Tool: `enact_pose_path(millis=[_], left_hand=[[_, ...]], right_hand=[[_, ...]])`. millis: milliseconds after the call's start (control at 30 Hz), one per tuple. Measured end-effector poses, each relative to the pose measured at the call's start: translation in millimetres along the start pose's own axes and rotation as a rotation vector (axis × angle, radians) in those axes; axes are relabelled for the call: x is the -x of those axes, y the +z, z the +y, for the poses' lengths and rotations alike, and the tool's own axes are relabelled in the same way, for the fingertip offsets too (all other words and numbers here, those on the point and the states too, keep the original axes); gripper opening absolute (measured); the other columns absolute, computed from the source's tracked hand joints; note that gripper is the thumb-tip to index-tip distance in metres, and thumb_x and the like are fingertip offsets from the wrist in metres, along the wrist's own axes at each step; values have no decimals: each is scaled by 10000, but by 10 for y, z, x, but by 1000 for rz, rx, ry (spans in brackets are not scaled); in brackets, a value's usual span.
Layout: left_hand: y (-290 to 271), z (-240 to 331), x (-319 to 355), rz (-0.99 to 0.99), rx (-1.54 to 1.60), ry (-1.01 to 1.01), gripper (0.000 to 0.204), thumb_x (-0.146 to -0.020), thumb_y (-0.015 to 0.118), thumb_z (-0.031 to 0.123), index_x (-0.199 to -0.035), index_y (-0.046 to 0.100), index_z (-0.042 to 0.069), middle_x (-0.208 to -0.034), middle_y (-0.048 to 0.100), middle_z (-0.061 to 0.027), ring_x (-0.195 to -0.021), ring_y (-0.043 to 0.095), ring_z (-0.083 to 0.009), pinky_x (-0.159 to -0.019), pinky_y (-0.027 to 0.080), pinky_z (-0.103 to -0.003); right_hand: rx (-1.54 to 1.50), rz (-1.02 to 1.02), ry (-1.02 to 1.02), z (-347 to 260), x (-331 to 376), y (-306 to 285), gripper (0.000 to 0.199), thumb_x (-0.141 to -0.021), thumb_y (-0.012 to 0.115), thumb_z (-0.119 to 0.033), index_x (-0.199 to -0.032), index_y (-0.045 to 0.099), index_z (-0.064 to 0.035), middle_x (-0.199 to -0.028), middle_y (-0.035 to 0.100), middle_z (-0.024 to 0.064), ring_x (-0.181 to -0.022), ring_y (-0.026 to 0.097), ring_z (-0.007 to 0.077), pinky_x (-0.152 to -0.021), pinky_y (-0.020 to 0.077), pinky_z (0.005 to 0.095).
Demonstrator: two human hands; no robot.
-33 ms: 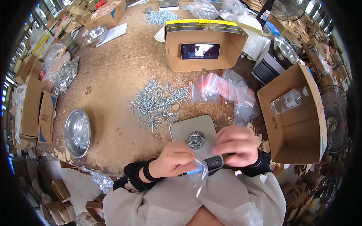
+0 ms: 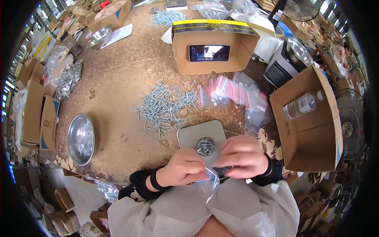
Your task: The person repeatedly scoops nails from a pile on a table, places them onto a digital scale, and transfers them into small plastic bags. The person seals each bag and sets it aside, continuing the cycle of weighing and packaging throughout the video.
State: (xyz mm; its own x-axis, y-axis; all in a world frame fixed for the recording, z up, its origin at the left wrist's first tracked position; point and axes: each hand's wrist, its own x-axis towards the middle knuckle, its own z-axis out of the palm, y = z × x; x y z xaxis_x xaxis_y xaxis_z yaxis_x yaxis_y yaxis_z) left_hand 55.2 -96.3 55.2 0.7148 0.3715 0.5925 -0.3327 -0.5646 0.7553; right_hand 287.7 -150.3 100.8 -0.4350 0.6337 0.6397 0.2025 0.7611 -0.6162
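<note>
Pinched in my left hand (image 2: 183, 168) is a clear plastic bag (image 2: 212, 187), hanging down in front of my body. My right hand (image 2: 244, 158) is just to the right of the bag, fingers slightly blurred and apart, with nothing visible in them. Under and beyond both hands lies a flat scale (image 2: 195, 133), its lower part partly covered. A small round dish of screws (image 2: 205, 147) sits on the scale. Beyond it spreads a loose pile of silvery screws (image 2: 166, 104). To the pile's right lie several clear zip bags with red strips (image 2: 231, 91).
A steel bowl (image 2: 71, 136) holding clear packets stands at the left. An open carton (image 2: 306, 134) with a plastic bottle (image 2: 302, 106) is at the right. Straight ahead, a phone (image 2: 209, 53) leans inside a cardboard box (image 2: 183, 59). Crumpled plastic (image 2: 71, 79) lies far left.
My right hand has shifted a little to the left, closer to the bag and my left hand. The left hand stays nearly in place.
</note>
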Motion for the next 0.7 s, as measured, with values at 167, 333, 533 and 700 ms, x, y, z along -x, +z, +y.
enact_pose_path(millis=[167, 333, 533, 700], left_hand=[[37, -13, -19, -73, 65, -18, 127, -869, 732, 130, -839, 639, 49, -749, 608, -72, -637, 582, -298, -540, 420, -394], [50, 24, -38, -66, 83, -64, 67, -888, 694, 101, -885, 646, 56, -742, 609, -79, -626, 578, -308, -539, 423, -401], [85, -36, -15, -59, 69, -60, 63, -883, 677, 70, -929, 637, 53, -735, 601, -81, -612, 571, -316, -529, 420, -403], [89, -62, 45, -35, 175, -173, 73, -927, 618, 82, -901, 595, 18, -721, 571, -96, -594, 540, -307, -531, 411, -375]], right_hand=[[68, -54, -20, -33, 57, 250, 369, -802, 723, -119, -1164, 691, -60, -824, 621, 56, -679, 624, 252, -609, 511, 353], [83, -23, -21, -44, 26, 275, 495, -727, 688, -42, -1221, 661, -39, -794, 608, 56, -669, 617, 251, -626, 521, 345], [104, -57, -12, -23, 29, 278, 537, -712, 690, -44, -1247, 644, -30, -776, 587, 51, -656, 604, 244, -624, 516, 338], [165, -62, -12, 5, 66, 322, 547, -745, 701, -67, -1285, 618, -36, -786, 565, 45, -651, 591, 240, -610, 510, 341]])
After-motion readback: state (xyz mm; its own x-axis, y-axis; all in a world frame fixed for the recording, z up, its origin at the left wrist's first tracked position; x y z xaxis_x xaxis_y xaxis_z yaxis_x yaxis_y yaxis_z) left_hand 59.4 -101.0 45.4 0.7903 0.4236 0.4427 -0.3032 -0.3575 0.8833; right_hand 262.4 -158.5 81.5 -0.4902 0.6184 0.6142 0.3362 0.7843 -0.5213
